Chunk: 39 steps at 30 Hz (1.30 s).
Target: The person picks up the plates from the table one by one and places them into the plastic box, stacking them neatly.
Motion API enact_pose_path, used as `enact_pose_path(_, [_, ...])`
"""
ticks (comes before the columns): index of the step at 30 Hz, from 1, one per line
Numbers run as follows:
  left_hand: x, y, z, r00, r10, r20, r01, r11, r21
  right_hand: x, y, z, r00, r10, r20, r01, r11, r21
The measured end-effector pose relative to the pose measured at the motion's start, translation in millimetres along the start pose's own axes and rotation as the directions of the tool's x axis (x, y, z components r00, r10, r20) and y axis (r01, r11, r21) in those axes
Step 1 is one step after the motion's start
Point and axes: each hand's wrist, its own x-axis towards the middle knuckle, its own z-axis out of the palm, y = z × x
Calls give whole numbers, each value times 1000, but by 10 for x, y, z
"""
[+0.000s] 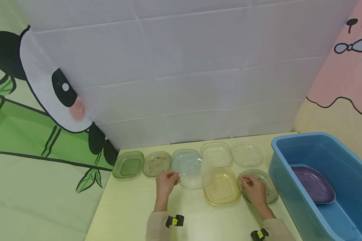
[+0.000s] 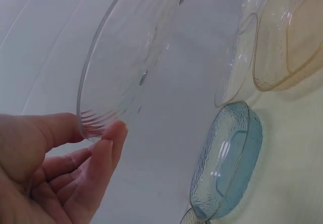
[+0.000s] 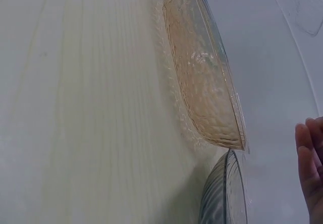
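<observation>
My left hand point(image 1: 166, 183) pinches the rim of a clear ribbed plate point(image 2: 128, 47) between thumb and fingers. The clear plate is raised above the table, overlapping a light-blue plate point(image 1: 181, 160) and a yellow plate point(image 1: 221, 194) in the head view. My right hand point(image 1: 255, 191) hovers over a grey-green plate point(image 1: 269, 187), fingers loosely bent, with nothing seen in them. Only its fingertips show at the right edge of the right wrist view, apart from the yellow plate point(image 3: 202, 82) and the grey plate point(image 3: 217, 199).
On the pale table point(image 1: 123, 211), a green plate point(image 1: 128, 164) and a speckled plate point(image 1: 157, 164) stand at left. Two clear plates, one square point(image 1: 216, 154) and one rounder point(image 1: 247, 154), are at the back. A blue tub point(image 1: 298, 187) at right contains a purple plate point(image 1: 315, 184).
</observation>
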Motion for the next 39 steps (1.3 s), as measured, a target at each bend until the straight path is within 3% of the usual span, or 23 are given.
enact_pose_path(12, [-1,174,282,999,17,43,-14,997,-74,21,-19,-16,1000,6,17,-6,1000,15])
enact_pose_path(20, [-65,155,478,997,-29,72,38,991,-129,39,-78,-41,999,27,43,-30,997,67])
enact_pose_path(31, [-119,110,530,996,-44,78,53,991,-120,180,-235,-43,988,34,149,-50,993,110])
enact_pose_path(35, [-135,91,541,996,-43,80,52,991,-122,217,-295,-41,964,103,244,-128,988,91])
enact_pose_path(39, [-160,41,560,996,-36,83,47,990,-130,184,-308,-18,906,207,370,-238,971,39])
